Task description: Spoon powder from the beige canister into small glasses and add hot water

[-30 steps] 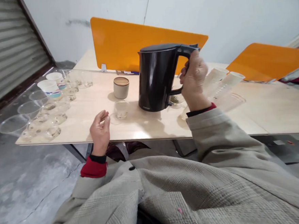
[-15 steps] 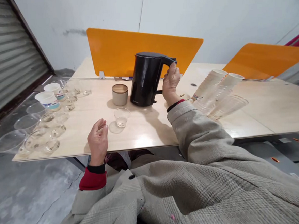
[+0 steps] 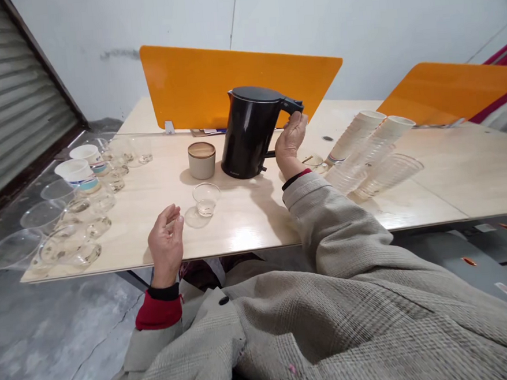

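A black electric kettle [image 3: 249,132] stands upright on the light wooden table [image 3: 256,224], beside a beige lidded jar [image 3: 201,159]. My right hand [image 3: 290,144] is wrapped round the kettle's handle. A small clear glass [image 3: 206,199] sits in front of the kettle with a round clear lid [image 3: 196,217] next to it. My left hand [image 3: 166,245] hovers over the table's near edge, left of the glass, its fingers curled loosely together and holding nothing.
Clear glass bowls and cups [image 3: 72,237] and two paper cups [image 3: 76,170] crowd the table's left end. Stacks of paper and plastic cups [image 3: 370,153] lie on their sides at the right. Orange dividers [image 3: 228,82] stand behind. A roller shutter [image 3: 4,103] is at far left.
My right hand carried the kettle away from me and set it down beside the beige jar. My left hand stayed near the table's edge.
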Demonstrator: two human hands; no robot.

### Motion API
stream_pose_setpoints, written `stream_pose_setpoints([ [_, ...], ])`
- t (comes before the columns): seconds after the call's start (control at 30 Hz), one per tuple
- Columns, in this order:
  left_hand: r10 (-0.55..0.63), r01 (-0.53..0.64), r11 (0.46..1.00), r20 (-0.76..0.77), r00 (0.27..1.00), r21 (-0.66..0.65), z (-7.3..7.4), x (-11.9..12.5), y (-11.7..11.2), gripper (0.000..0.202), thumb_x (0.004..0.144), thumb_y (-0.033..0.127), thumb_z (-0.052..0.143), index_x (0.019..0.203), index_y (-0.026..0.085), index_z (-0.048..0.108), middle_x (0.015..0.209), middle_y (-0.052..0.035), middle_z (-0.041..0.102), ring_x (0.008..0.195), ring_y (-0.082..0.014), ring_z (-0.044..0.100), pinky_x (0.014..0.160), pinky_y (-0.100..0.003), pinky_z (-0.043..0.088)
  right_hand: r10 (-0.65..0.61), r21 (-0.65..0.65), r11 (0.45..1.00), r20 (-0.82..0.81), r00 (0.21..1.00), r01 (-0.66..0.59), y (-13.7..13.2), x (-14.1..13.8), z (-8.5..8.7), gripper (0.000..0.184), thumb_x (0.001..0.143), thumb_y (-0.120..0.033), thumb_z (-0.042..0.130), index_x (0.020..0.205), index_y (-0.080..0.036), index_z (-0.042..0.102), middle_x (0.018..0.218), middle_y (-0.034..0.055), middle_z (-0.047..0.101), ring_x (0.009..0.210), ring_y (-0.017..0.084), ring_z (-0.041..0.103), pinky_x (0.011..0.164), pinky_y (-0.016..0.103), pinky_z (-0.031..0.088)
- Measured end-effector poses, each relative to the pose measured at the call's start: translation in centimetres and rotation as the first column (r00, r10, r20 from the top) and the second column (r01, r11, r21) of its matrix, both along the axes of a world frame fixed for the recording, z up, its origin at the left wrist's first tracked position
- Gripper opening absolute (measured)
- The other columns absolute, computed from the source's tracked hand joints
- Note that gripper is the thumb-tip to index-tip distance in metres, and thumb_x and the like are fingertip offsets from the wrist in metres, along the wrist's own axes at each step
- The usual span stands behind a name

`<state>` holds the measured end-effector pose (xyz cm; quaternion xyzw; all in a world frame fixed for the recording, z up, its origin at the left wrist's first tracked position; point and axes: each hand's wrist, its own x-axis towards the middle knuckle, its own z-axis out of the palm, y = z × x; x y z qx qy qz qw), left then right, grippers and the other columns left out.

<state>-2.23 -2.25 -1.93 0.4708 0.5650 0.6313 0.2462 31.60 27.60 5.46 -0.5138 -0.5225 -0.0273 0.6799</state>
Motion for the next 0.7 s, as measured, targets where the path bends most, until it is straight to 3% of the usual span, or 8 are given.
stream_pose_setpoints([
  [0.1,0.009,-0.009,1.0,-0.002,1.0,-0.002,0.1,0.0,0.0,0.045,0.091,0.047,0.071,0.127,0.019,0.072,0.125,-0.0151,0.08,0.119,-0.0275,0.077,0.107,-0.048,0.062,-0.106,-0.028,0.994,-0.145,0.984,0.103,0.1,-0.6,0.4,0.078,0.102,-0.082,-0.003,0.101,-0.026,0.051,0.102,0.0063,0.058,0.112,0.026,0.069,0.101,0.055,0.056],
  [0.27,0.017,-0.017,1.0,-0.014,1.0,-0.003,0.1,0.0,-0.1,0.045,0.092,0.046,0.072,0.128,0.019,0.072,0.124,-0.0146,0.081,0.118,-0.0265,0.077,0.105,-0.046,0.062,-0.119,-0.056,0.992,-0.158,0.98,0.111,1.1,-1.2,0.9,0.08,0.101,-0.08,-0.01,0.099,-0.027,0.05,0.099,0.0048,0.057,0.113,0.025,0.07,0.105,0.056,0.055],
  [0.53,0.007,-0.008,1.0,-0.028,1.0,-0.006,-0.2,-0.1,-0.2,0.046,0.093,0.05,0.071,0.128,0.02,0.071,0.126,-0.0147,0.08,0.118,-0.0267,0.077,0.106,-0.046,0.061,-0.118,-0.104,0.99,-0.229,0.966,0.096,2.4,-0.4,1.3,0.068,0.11,-0.069,0.001,0.104,-0.025,0.051,0.11,0.0084,0.063,0.12,0.024,0.067,0.112,0.055,0.05],
  [0.7,0.005,-0.006,1.0,-0.029,1.0,-0.01,-0.3,-0.2,-0.2,0.046,0.094,0.049,0.071,0.13,0.02,0.071,0.126,-0.0143,0.08,0.119,-0.0259,0.077,0.107,-0.046,0.061,-0.167,-0.094,0.984,-0.196,0.966,0.151,3.0,0.2,1.2,0.074,0.109,-0.07,-0.002,0.109,-0.022,0.055,0.111,0.0102,0.063,0.12,0.024,0.069,0.11,0.051,0.051],
])
